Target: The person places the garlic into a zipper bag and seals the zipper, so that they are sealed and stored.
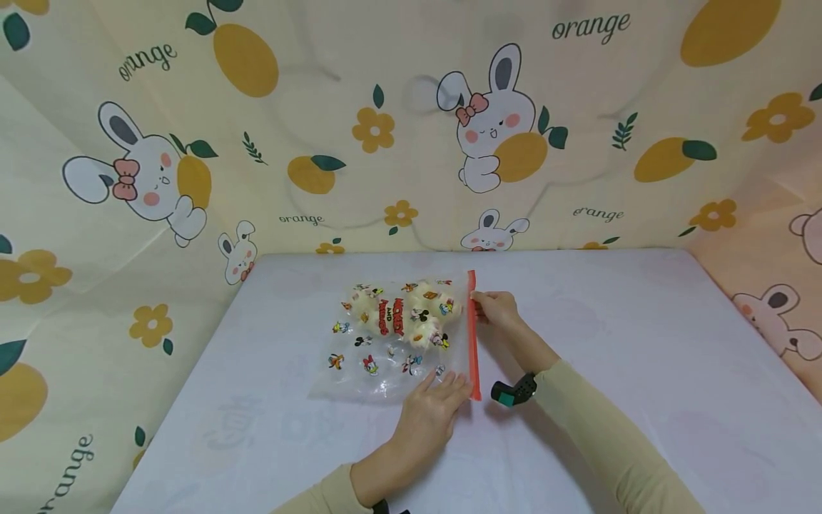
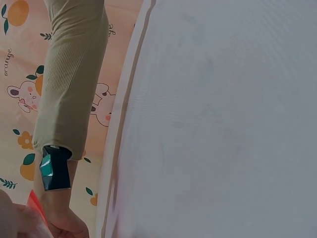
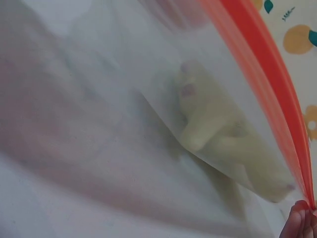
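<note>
A clear zip bag [image 1: 385, 389] printed with small cartoon figures lies on the white table, its red zip strip [image 1: 474, 335] on the right side. Inside is a cream, lumpy thing [image 1: 420, 335], seen through the plastic in the right wrist view as a pale shape [image 3: 218, 129] with darker spots; its kind is unclear. My right hand [image 1: 499, 310] pinches the far end of the strip. My left hand [image 1: 430, 414] rests on the bag's near right corner with its fingers extended. Only a blurred edge of it shows in the left wrist view.
The white tabletop [image 1: 257, 442] stretches around the bag on every side. A cloth [image 1: 385, 71] printed with rabbits and oranges hangs behind the table and along its sides. A dark band with a teal patch [image 1: 514, 391] sits on the right wrist.
</note>
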`<action>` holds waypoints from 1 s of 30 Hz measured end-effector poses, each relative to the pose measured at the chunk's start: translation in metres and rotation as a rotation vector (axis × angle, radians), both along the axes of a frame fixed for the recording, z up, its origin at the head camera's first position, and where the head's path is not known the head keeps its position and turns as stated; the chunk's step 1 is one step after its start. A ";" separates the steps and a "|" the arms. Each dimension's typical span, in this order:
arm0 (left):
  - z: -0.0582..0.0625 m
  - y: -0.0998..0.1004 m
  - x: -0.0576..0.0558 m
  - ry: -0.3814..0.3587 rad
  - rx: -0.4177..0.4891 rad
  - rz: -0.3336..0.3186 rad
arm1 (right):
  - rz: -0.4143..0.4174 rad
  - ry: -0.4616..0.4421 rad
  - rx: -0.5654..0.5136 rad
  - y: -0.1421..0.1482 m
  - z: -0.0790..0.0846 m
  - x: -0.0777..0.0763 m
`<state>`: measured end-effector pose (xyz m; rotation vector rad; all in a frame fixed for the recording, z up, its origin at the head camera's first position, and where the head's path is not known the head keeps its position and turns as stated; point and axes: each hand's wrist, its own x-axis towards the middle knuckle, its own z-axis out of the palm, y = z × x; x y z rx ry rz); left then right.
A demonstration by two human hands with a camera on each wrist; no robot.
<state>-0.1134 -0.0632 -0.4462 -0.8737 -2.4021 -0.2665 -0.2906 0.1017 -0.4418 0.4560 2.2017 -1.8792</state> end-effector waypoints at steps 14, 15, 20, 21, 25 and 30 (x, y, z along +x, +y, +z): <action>-0.001 0.002 0.005 -0.012 -0.022 -0.011 | -0.042 -0.033 -0.038 0.006 0.001 -0.007; 0.000 0.002 0.005 -0.019 -0.025 -0.013 | -0.041 -0.037 -0.037 0.007 0.001 -0.008; 0.002 0.003 0.008 -0.040 -0.039 -0.015 | -0.027 -0.043 -0.028 0.010 0.002 -0.009; 0.002 0.003 0.008 -0.044 -0.039 -0.014 | -0.024 -0.041 -0.029 0.011 0.002 -0.010; 0.002 0.003 0.009 -0.036 -0.049 -0.016 | -0.011 -0.028 -0.033 0.013 0.001 -0.011; -0.001 0.003 0.010 0.009 -0.051 -0.023 | -0.002 -0.032 -0.022 0.017 -0.001 -0.014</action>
